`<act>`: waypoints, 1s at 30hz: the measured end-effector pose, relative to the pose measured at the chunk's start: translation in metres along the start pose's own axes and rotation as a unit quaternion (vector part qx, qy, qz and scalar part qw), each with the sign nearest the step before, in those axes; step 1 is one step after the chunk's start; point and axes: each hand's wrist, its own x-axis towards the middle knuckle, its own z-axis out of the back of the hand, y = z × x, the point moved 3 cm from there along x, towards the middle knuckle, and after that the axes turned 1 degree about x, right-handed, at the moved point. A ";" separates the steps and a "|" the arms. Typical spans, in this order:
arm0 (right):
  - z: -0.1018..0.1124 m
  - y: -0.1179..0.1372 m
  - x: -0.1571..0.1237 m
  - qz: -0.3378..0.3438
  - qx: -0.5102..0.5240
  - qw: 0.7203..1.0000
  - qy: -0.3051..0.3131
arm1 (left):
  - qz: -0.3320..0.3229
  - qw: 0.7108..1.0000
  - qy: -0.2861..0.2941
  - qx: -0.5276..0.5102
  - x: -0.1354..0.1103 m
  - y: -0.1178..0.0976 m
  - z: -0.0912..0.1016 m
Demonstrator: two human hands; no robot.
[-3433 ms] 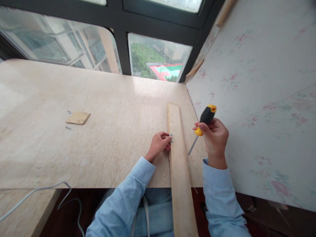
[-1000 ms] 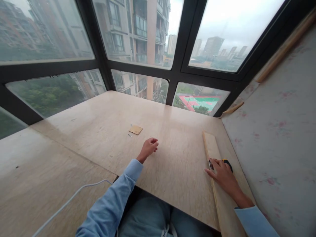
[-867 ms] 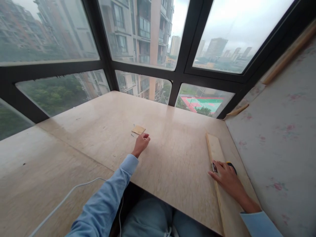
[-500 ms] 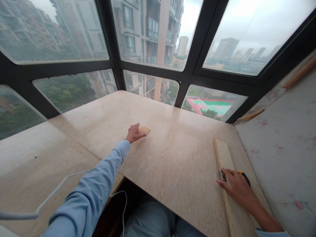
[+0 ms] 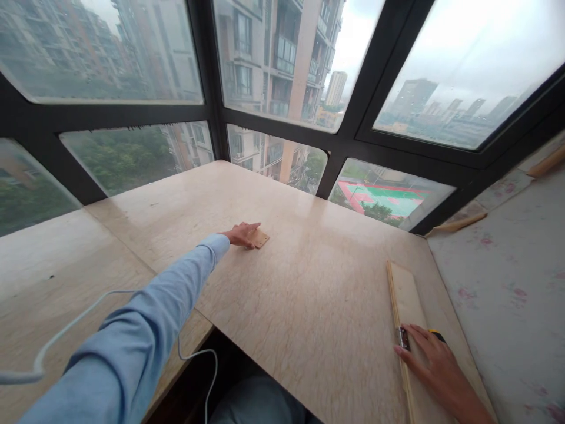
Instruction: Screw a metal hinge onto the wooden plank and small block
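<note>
The small wooden square (image 5: 260,238) lies far out on the tabletop (image 5: 318,294), and the left hand (image 5: 241,234) has now stretched its flattened fingers onto it. The right hand (image 5: 430,368) stays spread flat on the plank (image 5: 408,297), its fingertips touching the hinge (image 5: 402,338).

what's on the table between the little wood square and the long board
Nothing: the head view shows only bare tabletop between the wood square under the left hand and the long board.
</note>
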 end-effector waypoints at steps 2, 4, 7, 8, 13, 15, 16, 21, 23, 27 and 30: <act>-0.002 -0.003 -0.003 0.005 -0.007 1.000 -0.008 | -0.001 1.000 0.011 -0.009 0.003 0.001 0.000; -0.005 -0.006 -0.005 0.009 -0.015 1.000 -0.016 | -0.004 1.000 0.020 -0.006 0.005 0.002 0.002; -0.008 -0.010 -0.008 0.016 -0.025 0.999 -0.023 | -0.007 0.999 0.041 0.018 0.007 0.003 0.004; -0.009 -0.011 -0.009 0.020 -0.028 0.999 -0.024 | -0.011 0.999 0.046 0.026 0.008 0.003 0.005; -0.010 -0.012 -0.010 0.027 -0.033 0.999 -0.024 | -0.036 0.997 0.046 0.044 0.009 0.002 0.007; -0.010 -0.011 -0.011 0.020 -0.031 0.999 -0.022 | -0.039 0.997 0.038 0.051 0.009 0.001 0.007; -0.009 -0.010 -0.011 0.016 -0.030 0.999 -0.021 | -0.041 0.997 0.031 0.054 0.009 0.001 0.007; -0.008 -0.007 -0.009 0.017 -0.013 0.999 -0.027 | -0.071 0.996 -0.043 0.038 0.001 -0.008 0.010; -0.006 -0.005 -0.008 0.021 -0.008 0.999 -0.032 | -0.096 0.992 -0.081 -0.005 -0.004 -0.017 0.011; -0.003 0.002 -0.007 0.013 0.001 0.999 -0.031 | -0.124 0.964 -0.163 -0.171 -0.018 -0.053 0.002; 0.001 0.009 -0.007 -0.010 0.009 1.000 -0.028 | -0.102 0.931 -0.161 -0.312 -0.031 -0.096 -0.022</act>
